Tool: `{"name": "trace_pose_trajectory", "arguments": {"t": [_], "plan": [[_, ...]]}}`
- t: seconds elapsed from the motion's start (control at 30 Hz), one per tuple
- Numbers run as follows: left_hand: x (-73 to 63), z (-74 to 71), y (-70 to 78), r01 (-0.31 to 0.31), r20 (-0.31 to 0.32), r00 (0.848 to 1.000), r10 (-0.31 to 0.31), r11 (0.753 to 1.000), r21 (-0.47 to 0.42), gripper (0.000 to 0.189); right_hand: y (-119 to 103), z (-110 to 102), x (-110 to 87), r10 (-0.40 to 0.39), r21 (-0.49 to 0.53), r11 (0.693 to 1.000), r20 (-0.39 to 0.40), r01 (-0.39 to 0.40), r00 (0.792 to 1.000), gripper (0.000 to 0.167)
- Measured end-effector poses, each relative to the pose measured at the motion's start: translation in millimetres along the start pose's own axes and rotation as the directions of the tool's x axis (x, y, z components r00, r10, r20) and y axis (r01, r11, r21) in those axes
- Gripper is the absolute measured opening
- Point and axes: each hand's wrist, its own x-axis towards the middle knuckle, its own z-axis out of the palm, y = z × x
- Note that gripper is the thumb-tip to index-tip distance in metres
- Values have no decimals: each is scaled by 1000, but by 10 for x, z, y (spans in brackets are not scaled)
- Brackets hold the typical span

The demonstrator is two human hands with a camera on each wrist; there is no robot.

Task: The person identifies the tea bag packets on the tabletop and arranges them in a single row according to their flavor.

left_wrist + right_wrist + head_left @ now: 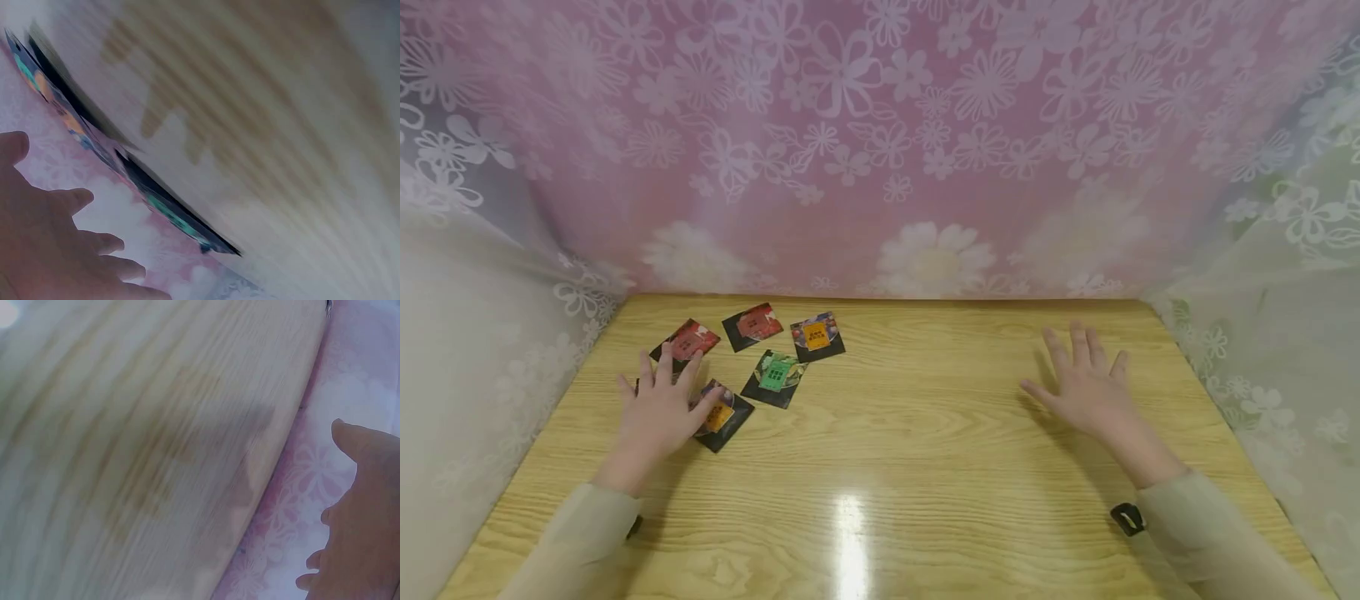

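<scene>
Several small flat packets, dark at one end, lie on the left part of the wooden table. Two carry red labels: a left red packet (pixel 694 339) and a farther red packet (pixel 754 325). Beside them are an orange-and-purple packet (pixel 817 337) and a green-labelled packet (pixel 774 377). My left hand (pixel 658 415), fingers spread, hovers over the left end of the group. It partly covers another orange-labelled packet (pixel 724 423) and a dark one whose label is hidden. My right hand (pixel 1092 395) is held above the bare wood at the right, fingers spread, holding nothing.
The wooden table (pixel 940 417) ends at a pink floral curtain (pixel 895 167) at the back. Pale floral curtains hang along the left and right sides. A black band (pixel 1127 519) shows at the right wrist.
</scene>
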Motion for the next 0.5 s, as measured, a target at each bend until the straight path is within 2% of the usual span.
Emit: {"name": "trace_pose_trajectory", "arguments": {"t": [0.37,0.5], "plan": [[-31,18,-356,30,30,999,-30,1000,-3,76,-273,48,132,-86,15,996,4,86,996,97],[-63,23,-480,17,48,999,-18,1000,11,72,-357,118,201,-117,12,993,-21,117,993,96]]}}
